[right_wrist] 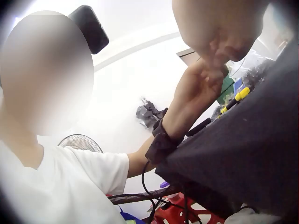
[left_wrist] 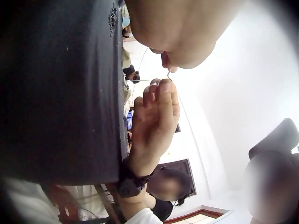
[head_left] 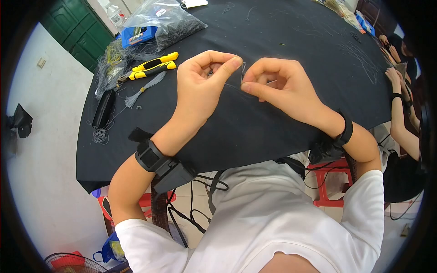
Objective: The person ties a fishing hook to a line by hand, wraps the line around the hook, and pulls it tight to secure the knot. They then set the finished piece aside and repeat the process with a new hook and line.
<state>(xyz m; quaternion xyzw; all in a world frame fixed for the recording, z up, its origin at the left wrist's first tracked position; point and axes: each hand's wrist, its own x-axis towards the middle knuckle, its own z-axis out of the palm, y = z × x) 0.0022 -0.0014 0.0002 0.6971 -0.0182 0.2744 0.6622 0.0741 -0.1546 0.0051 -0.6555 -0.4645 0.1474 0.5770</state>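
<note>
Just above the black table [head_left: 255, 132], the left hand [head_left: 202, 84] and right hand [head_left: 280, 88] each pinch a fine clear thread [head_left: 241, 73] between thumb and forefinger; so slick a strand could slip free and vanish among the loose strands [head_left: 362, 57] farther back.

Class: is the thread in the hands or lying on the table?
In the hands: the left hand and right hand each pinch the thread at their fingertips.

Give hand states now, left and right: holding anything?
Left hand: thumb and forefinger pinch a thin clear line.
Right hand: fingers curled, pinching the same line.
</note>
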